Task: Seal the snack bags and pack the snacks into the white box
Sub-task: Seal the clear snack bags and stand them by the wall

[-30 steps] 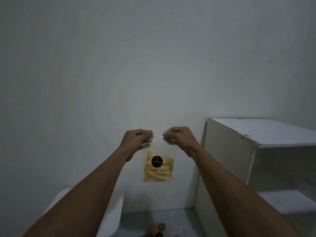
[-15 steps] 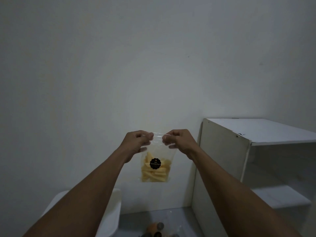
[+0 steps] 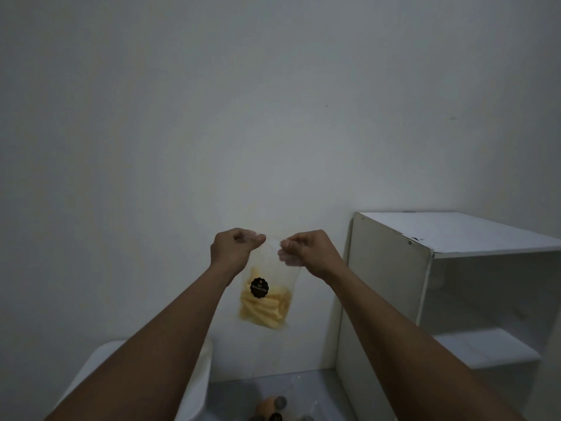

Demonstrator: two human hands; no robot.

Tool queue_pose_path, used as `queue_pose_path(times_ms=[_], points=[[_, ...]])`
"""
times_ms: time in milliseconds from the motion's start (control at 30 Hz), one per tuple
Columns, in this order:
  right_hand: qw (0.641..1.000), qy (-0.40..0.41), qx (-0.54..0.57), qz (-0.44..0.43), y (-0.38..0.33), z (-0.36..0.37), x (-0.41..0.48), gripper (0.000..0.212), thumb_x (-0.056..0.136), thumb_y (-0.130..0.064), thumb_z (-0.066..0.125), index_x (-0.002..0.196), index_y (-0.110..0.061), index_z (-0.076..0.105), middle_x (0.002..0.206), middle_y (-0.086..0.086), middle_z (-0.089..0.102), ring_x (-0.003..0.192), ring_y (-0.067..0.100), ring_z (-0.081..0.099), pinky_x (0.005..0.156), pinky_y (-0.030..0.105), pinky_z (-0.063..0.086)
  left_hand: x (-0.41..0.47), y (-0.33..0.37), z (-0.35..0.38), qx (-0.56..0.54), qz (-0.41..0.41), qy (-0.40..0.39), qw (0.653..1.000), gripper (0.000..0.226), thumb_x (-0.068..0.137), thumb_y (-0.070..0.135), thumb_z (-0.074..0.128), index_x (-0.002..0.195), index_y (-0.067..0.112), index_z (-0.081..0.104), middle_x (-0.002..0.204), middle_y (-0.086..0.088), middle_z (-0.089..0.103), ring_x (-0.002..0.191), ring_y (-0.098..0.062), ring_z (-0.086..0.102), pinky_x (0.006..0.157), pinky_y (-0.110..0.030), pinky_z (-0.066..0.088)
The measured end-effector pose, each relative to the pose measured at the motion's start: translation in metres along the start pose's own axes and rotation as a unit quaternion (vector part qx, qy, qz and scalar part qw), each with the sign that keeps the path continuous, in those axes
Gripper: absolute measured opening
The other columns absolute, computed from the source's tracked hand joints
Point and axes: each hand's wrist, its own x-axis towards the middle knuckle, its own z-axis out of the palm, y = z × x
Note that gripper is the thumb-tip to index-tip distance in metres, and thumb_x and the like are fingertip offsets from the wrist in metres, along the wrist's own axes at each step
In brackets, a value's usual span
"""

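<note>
— Clear plastic: who's got it?
— Both. Left hand (image 3: 233, 250) and right hand (image 3: 308, 253) pinch the top edge of the bag (image 3: 267, 302), level between the fingers (image 3: 258, 239). It hangs below them, and the white box (image 3: 198, 378) is lower, leftward.

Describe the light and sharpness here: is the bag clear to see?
Head view: dim, flat light, no glare; the bag shows yellow sticks and a black label, its text unreadable; the clear top between left hand and right hand is faint; things at the bottom edge are blurred.
</note>
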Motion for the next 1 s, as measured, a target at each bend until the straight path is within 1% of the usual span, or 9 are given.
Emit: queue_pose_path(times_ms=[100, 167, 233, 400, 533, 633, 733, 867, 1000], points=[[0.999, 0.029, -0.019, -0.009, 0.004, 0.004, -0.002, 0.012, 0.095, -0.017, 0.065, 0.093, -0.008, 0.074, 0.085, 0.01, 0.077, 0.082, 0.022, 0.075, 0.08, 0.036, 0.062, -0.005, 0.009, 0.004, 0.097, -0.013, 0.095, 0.991, 0.042, 0.074, 0.049, 0.079, 0.095, 0.016, 0.064, 0.092, 0.003, 0.065, 0.085, -0.017, 0.061, 0.075, -0.029, 0.048], [0.997, 0.048, -0.063, -0.023, 0.009, 0.007, -0.003, 0.012, 0.094, -0.023, 0.065, 0.087, -0.019, 0.074, 0.081, 0.002, 0.077, 0.079, 0.017, 0.075, 0.081, 0.04, 0.061, -0.007, 0.013, 0.007, 0.067, -0.054, 0.059, 0.995, 0.044, 0.077, 0.052, 0.075, 0.088, 0.01, 0.069, 0.088, -0.001, 0.071, 0.082, -0.02, 0.067, 0.074, -0.033, 0.057], [0.991, 0.056, -0.111, -0.038, 0.012, 0.011, -0.005, 0.012, 0.094, -0.027, 0.064, 0.086, -0.025, 0.073, 0.078, -0.003, 0.076, 0.076, 0.013, 0.074, 0.081, 0.04, 0.061, -0.012, 0.018, 0.011, -0.023, -0.105, 0.003, 0.994, 0.039, 0.081, 0.043, 0.076, 0.086, 0.004, 0.071, 0.085, -0.008, 0.075, 0.077, -0.019, 0.072, 0.068, -0.032, 0.062], [0.992, 0.047, -0.113, -0.037, 0.011, 0.015, -0.015, 0.016, 0.093, -0.028, 0.066, 0.099, -0.017, 0.075, 0.082, -0.004, 0.076, 0.078, 0.01, 0.073, 0.081, 0.036, 0.061, -0.019, 0.028, 0.012, -0.155, -0.171, -0.039, 0.972, 0.009, 0.091, -0.002, 0.061, 0.09, -0.01, 0.062, 0.084, -0.02, 0.069, 0.066, -0.022, 0.068, 0.057, -0.025, 0.06], [0.999, 0.011, -0.041, 0.009, 0.005, 0.012, -0.02, 0.031, 0.09, -0.036, 0.069, 0.092, -0.006, 0.076, 0.086, 0.008, 0.076, 0.082, 0.017, 0.075, 0.079, 0.039, 0.062, -0.016, 0.019, 0.011, -0.125, -0.143, -0.07, 0.979, 0.011, 0.088, 0.0, 0.067, 0.097, -0.007, 0.067, 0.09, -0.02, 0.075, 0.08, -0.022, 0.075, 0.071, -0.031, 0.062], [0.999, 0.002, -0.008, 0.046, 0.004, 0.007, -0.02, 0.028, 0.094, -0.018, 0.064, 0.089, 0.009, 0.071, 0.088, 0.022, 0.074, 0.076, 0.022, 0.074, 0.076, 0.041, 0.062, -0.018, 0.014, 0.014, -0.111, -0.13, -0.11, 0.979, 0.012, 0.089, 0.001, 0.066, 0.099, -0.006, 0.067, 0.092, -0.019, 0.072, 0.079, -0.022, 0.073, 0.071, -0.031, 0.062], [0.997, -0.009, -0.018, 0.072, 0.005, 0.007, -0.02, 0.017, 0.093, -0.006, 0.061, 0.091, 0.008, 0.071, 0.091, 0.025, 0.073, 0.076, 0.025, 0.072, 0.068, 0.033, 0.062, -0.018, 0.01, 0.014, -0.106, -0.14, -0.134, 0.975, 0.013, 0.091, 0.0, 0.064, 0.101, -0.007, 0.066, 0.091, -0.018, 0.069, 0.074, -0.02, 0.07, 0.069, -0.031, 0.062], [0.995, -0.012, -0.033, 0.092, 0.01, 0.012, -0.02, 0.016, 0.092, -0.007, 0.063, 0.087, 0.005, 0.073, 0.092, 0.026, 0.072, 0.077, 0.027, 0.071, 0.066, 0.03, 0.061, -0.015, 0.003, 0.01, -0.102, -0.172, -0.141, 0.97, 0.01, 0.091, -0.001, 0.063, 0.098, -0.007, 0.067, 0.093, -0.019, 0.069, 0.074, -0.019, 0.069, 0.065, -0.029, 0.062], [0.994, -0.015, -0.052, 0.092, 0.015, 0.015, -0.022, 0.018, 0.095, -0.013, 0.06, 0.089, -0.001, 0.072, 0.091, 0.019, 0.074, 0.082, 0.027, 0.073, 0.065, 0.031, 0.061, -0.015, -0.007, 0.009, -0.109, -0.202, -0.133, 0.964, 0.013, 0.088, 0.003, 0.066, 0.098, -0.005, 0.07, 0.092, -0.016, 0.073, 0.078, -0.017, 0.071, 0.071, -0.03, 0.062]])
